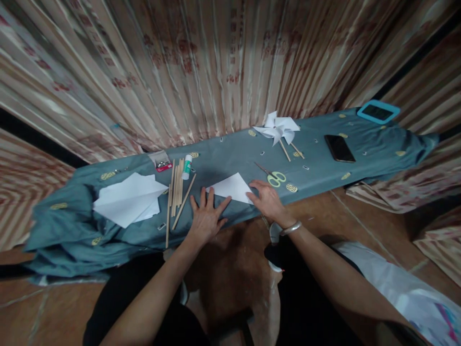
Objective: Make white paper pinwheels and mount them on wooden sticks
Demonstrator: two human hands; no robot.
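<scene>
A white sheet of paper (232, 187), apparently folded to a triangle, lies on the cloth-covered bench in front of me. My left hand (206, 218) rests flat with fingers spread, its fingertips touching the sheet's left corner. At the opposite edge, my right hand (268, 201) has its thumb on the paper and its other fingers curled close beside it, gripping the edge. Green-handled scissors (275, 178) lie just beyond the right hand. Left of my left hand are several wooden sticks (176, 187) and a glue stick (187, 166).
A stack of white paper (126, 199) sits at the left, near a small red-and-clear packet (161, 161). Paper pinwheels (277, 129) on sticks lie at the back. Farther right are a black phone (339, 148) and a blue-framed device (378, 112). A curtain (216, 72) hangs behind the bench.
</scene>
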